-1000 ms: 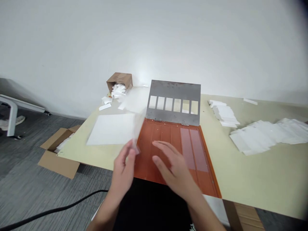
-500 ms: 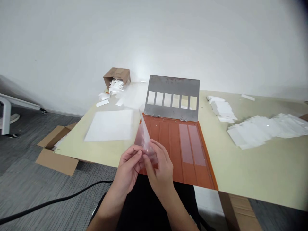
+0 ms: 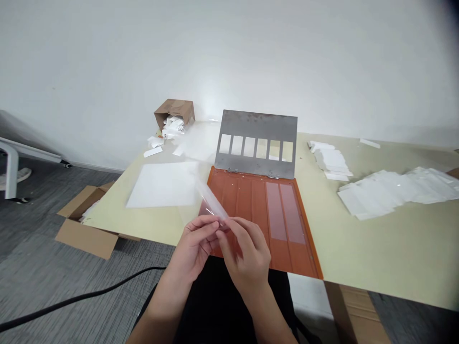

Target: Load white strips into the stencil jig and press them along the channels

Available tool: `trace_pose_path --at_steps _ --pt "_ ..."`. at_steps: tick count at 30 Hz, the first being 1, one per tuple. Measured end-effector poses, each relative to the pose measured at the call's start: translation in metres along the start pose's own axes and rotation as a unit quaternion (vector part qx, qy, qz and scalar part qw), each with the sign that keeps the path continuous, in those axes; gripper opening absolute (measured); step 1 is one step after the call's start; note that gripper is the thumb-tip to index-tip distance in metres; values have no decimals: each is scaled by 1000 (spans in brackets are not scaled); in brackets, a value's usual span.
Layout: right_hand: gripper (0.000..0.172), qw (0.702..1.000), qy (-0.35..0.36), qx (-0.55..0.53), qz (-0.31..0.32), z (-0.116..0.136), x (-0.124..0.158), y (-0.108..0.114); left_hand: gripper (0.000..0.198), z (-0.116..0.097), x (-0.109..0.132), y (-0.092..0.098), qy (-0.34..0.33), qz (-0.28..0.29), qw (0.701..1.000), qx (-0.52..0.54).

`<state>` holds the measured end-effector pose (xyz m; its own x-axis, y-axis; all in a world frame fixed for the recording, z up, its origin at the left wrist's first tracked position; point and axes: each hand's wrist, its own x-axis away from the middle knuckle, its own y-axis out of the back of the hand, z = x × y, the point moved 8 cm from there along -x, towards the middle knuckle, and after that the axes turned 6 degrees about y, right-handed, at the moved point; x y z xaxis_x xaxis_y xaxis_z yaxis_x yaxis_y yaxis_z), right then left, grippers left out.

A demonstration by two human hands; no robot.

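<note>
Between both hands is a thin clear plastic bag or film (image 3: 212,200), its length slanting up and to the left. My left hand (image 3: 197,241) pinches its lower end between thumb and finger. My right hand (image 3: 245,248) grips the same end from the other side, fingertips close to the left ones. Beneath and beyond the hands lies an orange-brown grooved board (image 3: 247,200), with two translucent strips (image 3: 283,210) in its right-hand grooves. Hinged to the board's far edge, a grey metal plate (image 3: 258,124) with several rectangular windows stands raised.
White translucent sheets (image 3: 165,185) lie to the left on the table. A small cardboard box (image 3: 182,109) spills white slips behind them. On the right are white cards (image 3: 332,160) and spread clear pouches (image 3: 380,193). An open carton (image 3: 86,236) sits on the floor by the table's left edge.
The film has turned from nearly upright to a flatter slant toward the left, and looks narrower. My right hand has shifted slightly right; both hands keep their pinch.
</note>
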<state>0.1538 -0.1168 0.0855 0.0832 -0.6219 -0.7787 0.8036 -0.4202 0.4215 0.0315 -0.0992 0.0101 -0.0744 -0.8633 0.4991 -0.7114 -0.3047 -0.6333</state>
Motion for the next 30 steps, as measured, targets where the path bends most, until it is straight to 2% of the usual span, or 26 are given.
trace_pose_path --at_steps 5,11,24,30 --pt "21 1000 10 0 27 1 0 1 23 -3 1 -5 -15 23 999 -17" --pt "17 997 -11 -47 54 0 1 3 24 -6 1 -1 -41 1 998 -40" --pt "13 991 57 75 91 10 -2 0 26 -7 0 -2 -78 -9 993 -84" --pt "19 989 4 1 145 -5 0 -4 24 -6 -2 -2 -86 -5 991 -105"
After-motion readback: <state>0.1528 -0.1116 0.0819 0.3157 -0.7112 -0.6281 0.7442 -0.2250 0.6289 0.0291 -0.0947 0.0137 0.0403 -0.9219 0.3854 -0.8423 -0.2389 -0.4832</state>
